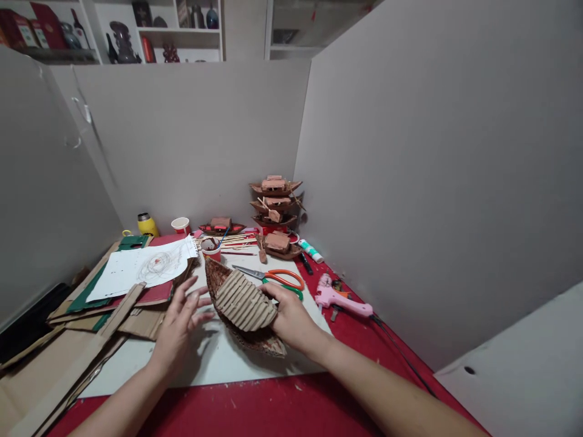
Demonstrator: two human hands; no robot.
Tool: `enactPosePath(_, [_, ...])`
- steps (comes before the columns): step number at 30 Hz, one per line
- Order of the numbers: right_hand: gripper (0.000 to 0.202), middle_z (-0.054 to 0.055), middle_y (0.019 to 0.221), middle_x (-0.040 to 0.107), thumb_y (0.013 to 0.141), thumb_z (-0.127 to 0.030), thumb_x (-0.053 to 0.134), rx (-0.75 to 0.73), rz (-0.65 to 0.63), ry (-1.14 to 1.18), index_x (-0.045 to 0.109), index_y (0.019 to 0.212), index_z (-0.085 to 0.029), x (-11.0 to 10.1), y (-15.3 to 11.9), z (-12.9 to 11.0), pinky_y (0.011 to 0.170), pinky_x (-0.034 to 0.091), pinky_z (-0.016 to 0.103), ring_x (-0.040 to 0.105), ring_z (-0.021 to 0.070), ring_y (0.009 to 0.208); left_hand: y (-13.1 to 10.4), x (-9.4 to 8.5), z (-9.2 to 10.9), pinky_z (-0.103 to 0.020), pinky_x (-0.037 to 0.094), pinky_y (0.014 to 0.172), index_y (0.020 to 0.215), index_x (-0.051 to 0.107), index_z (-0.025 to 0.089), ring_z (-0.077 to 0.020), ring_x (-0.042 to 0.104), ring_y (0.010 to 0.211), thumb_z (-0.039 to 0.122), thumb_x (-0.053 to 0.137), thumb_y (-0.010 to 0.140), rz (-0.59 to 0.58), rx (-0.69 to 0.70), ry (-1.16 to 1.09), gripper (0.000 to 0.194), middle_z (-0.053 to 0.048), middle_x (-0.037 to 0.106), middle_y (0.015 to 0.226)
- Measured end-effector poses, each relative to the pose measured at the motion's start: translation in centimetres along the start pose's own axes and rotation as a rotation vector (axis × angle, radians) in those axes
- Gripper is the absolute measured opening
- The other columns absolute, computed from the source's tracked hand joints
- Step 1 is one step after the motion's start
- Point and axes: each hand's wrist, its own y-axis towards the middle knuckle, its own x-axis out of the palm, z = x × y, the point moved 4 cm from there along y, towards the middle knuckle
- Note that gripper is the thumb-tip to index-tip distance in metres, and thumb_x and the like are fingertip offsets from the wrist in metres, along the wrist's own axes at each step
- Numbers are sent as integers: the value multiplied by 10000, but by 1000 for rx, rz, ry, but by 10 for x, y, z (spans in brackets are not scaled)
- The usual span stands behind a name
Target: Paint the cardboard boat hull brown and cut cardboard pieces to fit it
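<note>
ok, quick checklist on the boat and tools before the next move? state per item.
1. Right hand has hold of the model boat: ok, gripping it at the side.
2. Left hand free: ok, fingers spread beside the boat, holding nothing.
3. Ridged cover firmly fixed to the boat: cannot tell; it sits across the middle.
4. Scissors well away from the work: not ok, lying just beyond the boat.
5. Pink glue gun cool: cannot tell; it lies on the red surface.
6. Cup with the blue stick upright: ok.
</note>
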Motion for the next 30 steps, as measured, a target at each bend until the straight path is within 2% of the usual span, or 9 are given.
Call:
enactPosePath(4, [165, 43, 855, 661, 765, -54, 595, 19, 22, -8, 617, 874, -175, 3, -3, -2, 722, 463, 280, 613, 190, 799, -7, 19, -23, -317, 525, 817, 1352, 456, 251, -205, 648, 1002, 509, 560, 902, -172, -270, -202, 529, -99, 635, 1249])
enactPosePath(8, [210, 56, 890, 671, 753, -40, 597, 23, 7, -38, 623, 906, -181, 7, -7, -4, 728, 467, 288, 615, 197, 809, -15, 31, -33, -356, 527, 879, 1330, 525, 225, -252, 619, 1116, 516, 515, 925, -262, -348, -284, 498, -113, 630, 1305])
enactPosePath(13, [238, 73, 909, 693, 748, -35, 588, 3, -32, -66, 631, 933, -178, 10, -8, -6, 758, 482, 320, 633, 219, 842, -13, 34, -32, -364, 539, 900, 1344, 529, 229, -267, 586, 1203, 461, 500, 946, -208, -382, -322, 461, -102, 614, 1351])
enactPosePath(15, [302, 97, 996, 701, 749, -55, 605, -5, -41, -65, 625, 1027, -170, 11, -9, -6, 822, 498, 353, 643, 236, 918, -11, 33, -32, -378, 537, 918, 1348, 525, 215, -268, 602, 1188, 437, 494, 953, -187, -399, -343, 454, -110, 631, 1328])
enactPosePath(19, [639, 162, 1297, 595, 750, -131, 661, -23, -50, -71, 459, 1356, -164, 12, -10, -6, 995, 463, 441, 582, 274, 1160, -8, 32, -32, -389, 545, 920, 1355, 516, 200, -262, 641, 1131, 417, 507, 952, -202, -388, -364, 457, -121, 658, 1281])
enactPosePath(22, [786, 171, 1361, 543, 725, -118, 675, -40, -83, -80, 364, 1445, -171, 12, -11, -7, 1065, 421, 477, 534, 284, 1241, -7, 30, -33, -394, 548, 922, 1361, 510, 223, -255, 651, 1118, 406, 526, 946, -206, -379, -357, 453, -108, 661, 1278])
enactPosePath(27, [833, 147, 1385, 527, 705, -121, 684, -66, -138, -42, 355, 1464, -216, 11, -12, -12, 1087, 400, 491, 514, 288, 1264, -5, 31, -34, -393, 494, 1001, 1368, 509, 215, -252, 622, 1175, 403, 478, 966, -188, -399, -405, 445, -91, 690, 1241])
enactPosePath(30, [815, 144, 1395, 515, 729, -169, 695, -36, -178, -4, 356, 1468, -222, 10, -13, -15, 984, 494, 435, 525, 282, 1234, -4, 31, -34, -394, 466, 1026, 1413, 460, 206, -252, 629, 1168, 417, 465, 964, -168, -432, -453, 496, -91, 700, 1226])
